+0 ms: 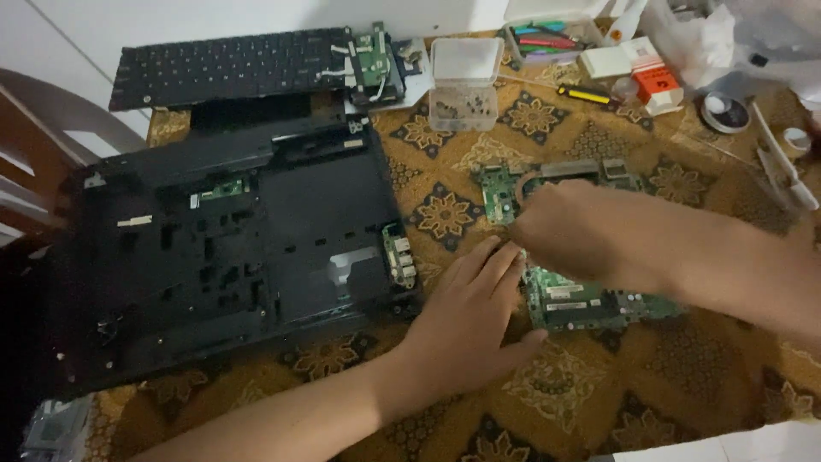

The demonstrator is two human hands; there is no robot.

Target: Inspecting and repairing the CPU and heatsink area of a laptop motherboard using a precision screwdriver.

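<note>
A clear plastic box [464, 83] is sitting near the far edge of the counter [599, 393], holding small dark screws at its bottom. Beyond it a white tray [547, 17] is carrying coloured pens. The green circuit board [590, 304] is lying on the patterned cloth right of the black laptop shell [222, 248]. The left hand [466, 321] is resting flat and spread, fingertips touching the board's edge. The right hand [569, 231] is covering the board's middle; I cannot tell its grip.
</note>
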